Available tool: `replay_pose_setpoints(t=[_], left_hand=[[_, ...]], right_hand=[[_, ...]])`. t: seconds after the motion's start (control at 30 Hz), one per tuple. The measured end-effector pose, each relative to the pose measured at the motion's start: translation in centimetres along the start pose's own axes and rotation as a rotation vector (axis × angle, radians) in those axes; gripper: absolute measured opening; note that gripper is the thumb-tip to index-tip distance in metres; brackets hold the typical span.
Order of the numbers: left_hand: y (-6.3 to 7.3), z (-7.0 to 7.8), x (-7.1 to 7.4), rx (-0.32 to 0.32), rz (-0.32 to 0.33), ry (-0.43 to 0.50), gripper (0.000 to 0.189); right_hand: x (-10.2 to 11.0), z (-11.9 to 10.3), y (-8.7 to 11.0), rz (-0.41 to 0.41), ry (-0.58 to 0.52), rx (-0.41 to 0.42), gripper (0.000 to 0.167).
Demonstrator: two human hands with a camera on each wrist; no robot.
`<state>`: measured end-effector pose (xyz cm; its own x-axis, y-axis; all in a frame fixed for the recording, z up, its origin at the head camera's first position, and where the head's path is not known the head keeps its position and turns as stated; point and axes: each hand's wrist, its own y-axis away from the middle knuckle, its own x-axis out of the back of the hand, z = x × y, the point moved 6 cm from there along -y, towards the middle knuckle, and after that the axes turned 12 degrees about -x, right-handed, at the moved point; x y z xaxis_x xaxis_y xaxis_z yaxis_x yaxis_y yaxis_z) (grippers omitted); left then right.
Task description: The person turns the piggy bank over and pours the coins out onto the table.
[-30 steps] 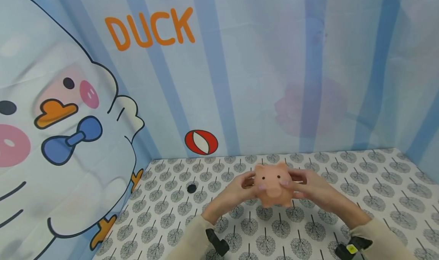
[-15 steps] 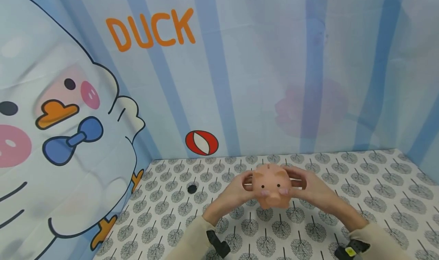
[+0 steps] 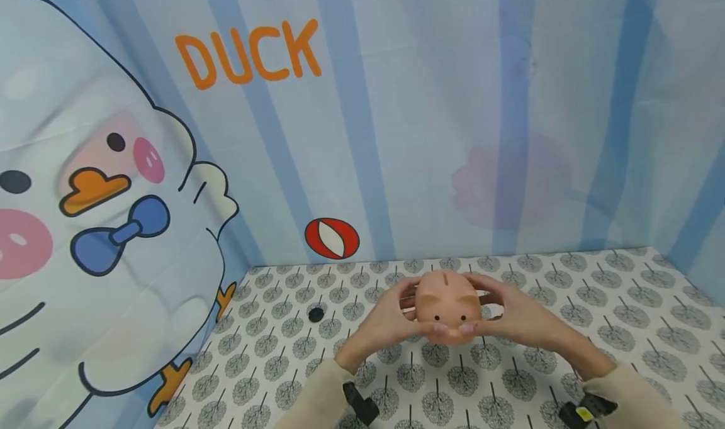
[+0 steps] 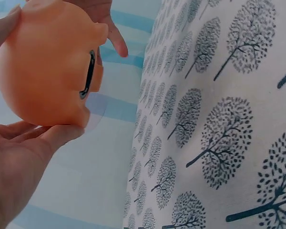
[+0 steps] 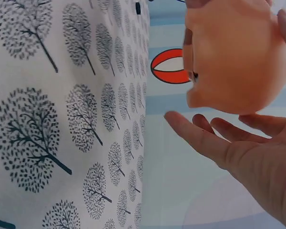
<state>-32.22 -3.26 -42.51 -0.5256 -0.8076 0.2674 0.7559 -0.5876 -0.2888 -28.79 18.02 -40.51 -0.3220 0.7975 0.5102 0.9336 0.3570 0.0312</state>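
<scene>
An orange-pink piggy bank (image 3: 447, 295) is held up between both hands above the patterned cloth. Its face points toward me, tipped downward, and the coin slot (image 3: 445, 279) shows on its back. My left hand (image 3: 391, 316) grips one side, thumb by the snout and fingers behind. On the opposite side my right hand (image 3: 521, 316) holds it the same way. In the left wrist view, a dark-rimmed opening (image 4: 88, 74) shows on the piggy bank's underside between the feet. The right wrist view has the right fingers (image 5: 205, 143) spread along its side.
A small black round piece (image 3: 316, 314) lies on the tree-print cloth (image 3: 272, 360) to the left. Behind the table hangs a pale blue striped curtain (image 3: 419, 133) with a printed red ball. A large printed duck (image 3: 153, 303) fills the left side.
The piggy bank has tilted forward between the hands, so its snout has dropped and the coin slot has come into view. Both thumbs have moved closer to the snout.
</scene>
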Motion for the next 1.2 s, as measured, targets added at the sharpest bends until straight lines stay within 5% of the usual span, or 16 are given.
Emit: replay_pose_setpoints(t=[0.4, 0.73, 1.2], left_hand=[[0.2, -0.7, -0.8, -0.040, -0.021, 0.005, 0.091], [-0.2, -0.5, -0.9, -0.051, -0.091, -0.152, 0.099], [-0.4, -0.9, -0.9, -0.097, -0.056, -0.178, 0.114]], right_hand=[[-0.8, 0.7, 0.0, -0.025, -0.066, 0.022, 0.098], [-1.0, 2.0, -0.7, 0.044, -0.037, 0.044, 0.105], [-1.0, 2.1, -0.5, 0.139, 0.059, 0.054, 0.117]])
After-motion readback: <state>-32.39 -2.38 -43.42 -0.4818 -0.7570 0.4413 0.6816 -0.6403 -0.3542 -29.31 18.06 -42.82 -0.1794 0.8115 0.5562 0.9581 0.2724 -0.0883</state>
